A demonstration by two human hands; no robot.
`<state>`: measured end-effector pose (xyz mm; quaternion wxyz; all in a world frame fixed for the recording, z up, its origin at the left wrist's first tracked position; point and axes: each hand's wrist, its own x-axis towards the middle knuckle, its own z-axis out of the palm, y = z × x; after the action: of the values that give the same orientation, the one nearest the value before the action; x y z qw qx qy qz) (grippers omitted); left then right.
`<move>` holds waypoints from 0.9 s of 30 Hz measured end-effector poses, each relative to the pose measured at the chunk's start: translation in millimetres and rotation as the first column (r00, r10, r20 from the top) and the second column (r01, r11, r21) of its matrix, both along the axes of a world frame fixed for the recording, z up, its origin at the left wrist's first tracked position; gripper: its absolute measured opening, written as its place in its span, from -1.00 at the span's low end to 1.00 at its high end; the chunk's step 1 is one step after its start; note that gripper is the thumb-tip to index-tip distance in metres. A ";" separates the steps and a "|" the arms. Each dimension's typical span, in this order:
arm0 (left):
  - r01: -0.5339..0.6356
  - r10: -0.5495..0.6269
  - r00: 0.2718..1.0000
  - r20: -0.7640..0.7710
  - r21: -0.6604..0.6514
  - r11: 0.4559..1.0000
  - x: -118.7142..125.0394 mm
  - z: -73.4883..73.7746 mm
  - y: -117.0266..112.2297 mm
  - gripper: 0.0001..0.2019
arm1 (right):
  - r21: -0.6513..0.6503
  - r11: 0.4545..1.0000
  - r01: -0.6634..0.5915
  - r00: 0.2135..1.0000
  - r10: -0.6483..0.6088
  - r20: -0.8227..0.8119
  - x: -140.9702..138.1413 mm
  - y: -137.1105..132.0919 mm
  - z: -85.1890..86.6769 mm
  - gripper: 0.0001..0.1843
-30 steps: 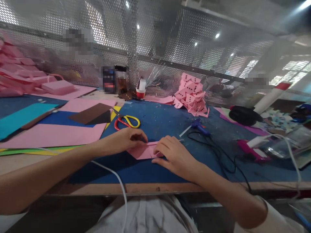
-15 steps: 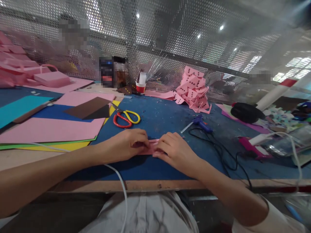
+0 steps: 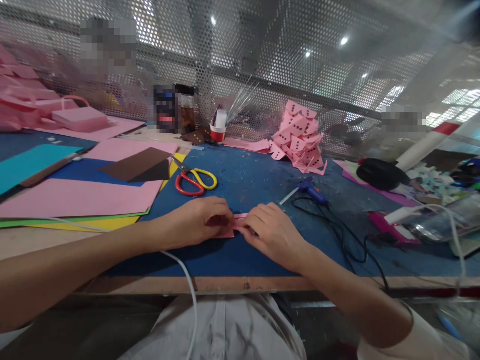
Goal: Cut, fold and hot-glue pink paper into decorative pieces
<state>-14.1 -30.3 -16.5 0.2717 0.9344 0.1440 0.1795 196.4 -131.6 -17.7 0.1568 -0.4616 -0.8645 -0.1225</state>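
A small pink paper piece (image 3: 228,233) lies low over the blue work mat (image 3: 255,260), partly hidden by my fingers. My left hand (image 3: 204,222) is closed on its left part, thumb and fingers bent together. On the right side my right hand (image 3: 268,227) pinches the paper's edge between thumb and fingertips. Just beyond my left hand rest scissors (image 3: 191,180) with one red and one yellow handle. A blue glue gun (image 3: 313,191) with a clear glue stick lies past my right hand.
Coloured paper sheets (image 3: 82,197) cover the left side. A pile of dotted pink paper pieces (image 3: 298,137) stands at the back, near a red-and-white cup (image 3: 218,133). The glue gun's black cord (image 3: 337,230) curls at right. A white cable (image 3: 187,280) hangs over the front edge.
My right hand's fingers have drawn closer together at the paper's right part, and more of the paper's lower corner shows. My left hand has shifted slightly to the right.
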 end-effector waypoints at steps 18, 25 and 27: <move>-0.135 0.135 0.991 0.021 0.002 0.991 12.4 -8.5 -6.4 -0.92 | -0.197 0.978 0.074 0.953 -0.127 -0.273 -4.7 0.5 -2.2 -0.85; -0.159 0.160 0.987 0.000 -0.027 0.987 11.9 -6.8 -5.9 -0.92 | -0.219 0.972 0.088 0.943 -0.152 -0.297 -3.6 3.9 -4.7 -0.89; -0.160 0.160 0.987 -0.006 -0.045 0.986 10.7 -5.2 -6.2 -0.92 | -0.229 0.969 0.090 0.937 -0.161 -0.310 -3.0 4.1 -5.4 -0.89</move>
<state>-3.4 -36.5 -21.8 0.2776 0.9136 0.2228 0.1965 193.4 -127.5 -23.1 0.2396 -0.5440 -0.8033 0.0382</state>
